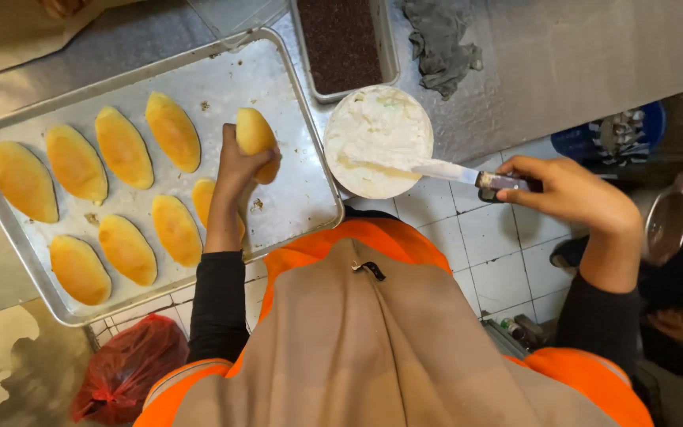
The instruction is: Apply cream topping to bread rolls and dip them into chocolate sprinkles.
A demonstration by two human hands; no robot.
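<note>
My left hand point(235, 170) is clamped around one golden oval bread roll point(255, 134), lifted just above the right part of the shallow metal baking tray point(310, 170), left of centre in the frame. My right hand point(571, 190) is closed on the dark handle of a steel-bladed knife point(452, 171), whose tip is sunk into the white cream in the round white tub point(379, 142) at centre top.

As I judge it, the tub is the weak point: it sits at the worktop's edge, just beside the tray's right rim, with tiled floor point(484, 245) directly below it in the frame. A hard drag of the blade toward me could tip it off. The roll looks soft, so too tight a squeeze would likely crush it, and cream could drip from the blade on the way across.

The other rolls point(124, 146) lie in two rows across the tray's left and middle, leaving bare metal only around my left hand. A rectangular metal container of dark brown sprinkles point(341, 43) stands just above the tub, and a crumpled grey cloth point(440, 39) lies to its right, so the top side is crowded. Another person's hand with a metal cup point(669, 221) is near my right wrist at the right edge; open room lies mostly between tub and tray.
</note>
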